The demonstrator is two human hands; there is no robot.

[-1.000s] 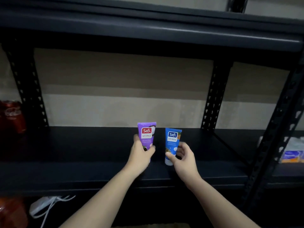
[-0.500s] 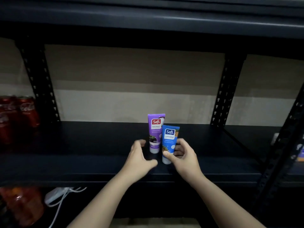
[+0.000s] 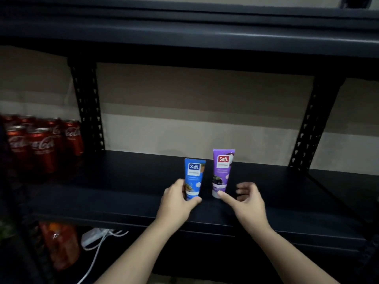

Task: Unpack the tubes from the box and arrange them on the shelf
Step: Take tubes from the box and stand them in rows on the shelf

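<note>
1. The left hand (image 3: 177, 203) pinches the lower part of the small blue plastic tube (image 3: 193, 178), with the thumb at the tube's 5 o'clock edge near the cap and the fingers wrapped behind its 9 o'clock side.
2. The right hand (image 3: 249, 201) holds nothing. Its fingers are loosely spread and its thumb tip touches, or very nearly touches, the cap of the purple plastic tube (image 3: 222, 173) at that tube's 6 o'clock.
3. Half a second ago the blue tube was in the right hand and stood to the right of the purple one, overlapping it. It has since passed to the left hand and now stands at the purple tube's 9 o'clock, with a clear gap between them.
4. I read this as spacing out a row: the purple tube is placed and standing cap-down by itself, while the blue one is about to be let go.
5. Both tubes stand near the front-middle of the black metal shelf (image 3: 127, 193). Red cola cans (image 3: 43, 144) sit far off at 9 o'clock, and the box is not in view.
</note>
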